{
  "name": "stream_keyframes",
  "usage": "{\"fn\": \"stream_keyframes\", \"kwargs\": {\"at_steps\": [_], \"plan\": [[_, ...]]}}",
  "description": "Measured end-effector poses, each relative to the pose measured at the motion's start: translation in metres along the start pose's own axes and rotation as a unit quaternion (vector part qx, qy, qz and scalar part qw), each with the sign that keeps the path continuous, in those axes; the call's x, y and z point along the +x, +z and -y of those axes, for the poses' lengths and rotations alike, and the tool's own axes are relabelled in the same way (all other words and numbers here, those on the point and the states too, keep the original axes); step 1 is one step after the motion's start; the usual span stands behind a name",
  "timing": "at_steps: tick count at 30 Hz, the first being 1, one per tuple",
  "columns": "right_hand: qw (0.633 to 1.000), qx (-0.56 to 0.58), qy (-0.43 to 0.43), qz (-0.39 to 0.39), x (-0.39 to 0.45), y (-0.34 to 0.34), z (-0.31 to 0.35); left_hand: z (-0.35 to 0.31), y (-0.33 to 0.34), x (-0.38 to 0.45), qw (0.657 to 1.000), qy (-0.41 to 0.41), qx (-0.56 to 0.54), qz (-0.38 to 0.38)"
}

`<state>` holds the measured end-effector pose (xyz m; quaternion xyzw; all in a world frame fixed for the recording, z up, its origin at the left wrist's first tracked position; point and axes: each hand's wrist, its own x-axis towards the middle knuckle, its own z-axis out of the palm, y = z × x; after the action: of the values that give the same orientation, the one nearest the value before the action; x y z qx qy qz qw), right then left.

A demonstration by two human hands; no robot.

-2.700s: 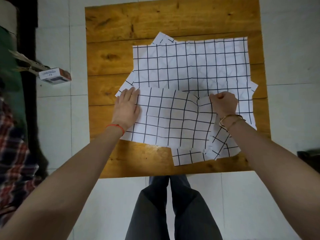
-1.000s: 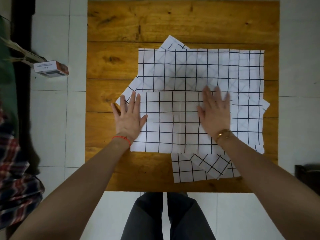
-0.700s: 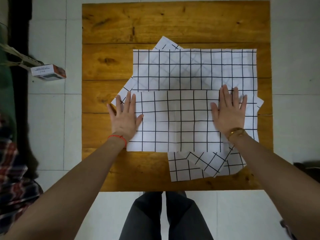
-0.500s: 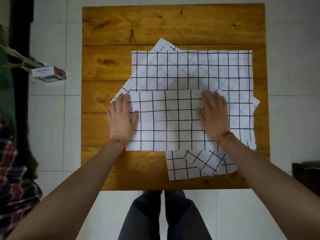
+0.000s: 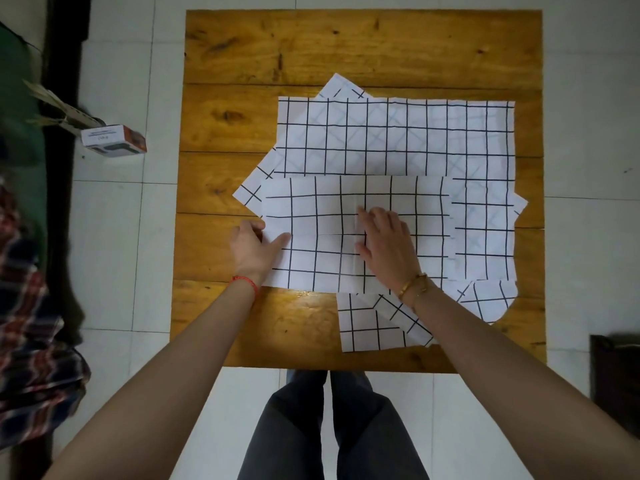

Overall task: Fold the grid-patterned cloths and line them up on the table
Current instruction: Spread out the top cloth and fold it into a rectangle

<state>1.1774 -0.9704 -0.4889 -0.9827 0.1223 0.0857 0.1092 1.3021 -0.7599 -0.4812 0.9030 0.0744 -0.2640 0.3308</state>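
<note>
A folded grid-patterned cloth (image 5: 325, 206) lies as a wide rectangle on the wooden table (image 5: 346, 46). It rests on a larger, spread-out grid cloth (image 5: 394, 136). More grid cloths stick out from below at the near edge (image 5: 367, 323) and at the left (image 5: 249, 194). My left hand (image 5: 254, 249) pinches the folded cloth's left edge, thumb on top and fingers curled at the edge. My right hand (image 5: 386, 249) lies flat, fingers apart, on the middle of the folded cloth.
A small white and orange box (image 5: 114, 143) lies on the tiled floor left of the table. Plaid fabric (image 5: 31, 341) fills the far left. A dark object (image 5: 616, 375) stands at the right edge. My legs (image 5: 329, 427) are at the table's near side.
My right hand slid from the folded cloth's right part to its middle. My left hand went from lying flat to pinching the cloth's left edge.
</note>
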Motion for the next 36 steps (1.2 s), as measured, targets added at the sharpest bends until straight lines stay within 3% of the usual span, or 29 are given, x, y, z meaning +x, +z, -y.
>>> {"fn": "stream_keyframes", "kwargs": {"at_steps": [5,11,19,25,28,32,36], "plan": [[1.000,0.000,-0.007,0.010,0.000,0.001,0.000,-0.005,-0.012,-0.007,0.997,0.007,-0.071,0.006],[1.000,0.000,-0.024,0.016,0.004,0.002,0.010,-0.004,-0.035,-0.009,0.987,0.048,-0.134,0.073],[0.998,-0.018,-0.056,0.002,0.013,0.011,0.051,-0.022,-0.064,-0.031,0.973,0.156,-0.141,0.100],[0.998,0.027,-0.059,-0.021,0.018,0.015,0.071,-0.045,-0.046,-0.058,0.954,0.247,-0.092,0.143],[0.993,0.090,-0.017,-0.075,0.015,0.008,0.065,-0.057,-0.026,-0.070,0.941,0.297,-0.048,0.156],[0.979,0.157,0.069,-0.112,0.002,0.001,0.025,-0.064,0.004,-0.081,0.932,0.290,-0.046,0.212],[0.908,0.333,0.211,-0.142,-0.015,-0.016,-0.008,-0.061,0.027,-0.089,0.933,0.276,0.007,0.230]]}}
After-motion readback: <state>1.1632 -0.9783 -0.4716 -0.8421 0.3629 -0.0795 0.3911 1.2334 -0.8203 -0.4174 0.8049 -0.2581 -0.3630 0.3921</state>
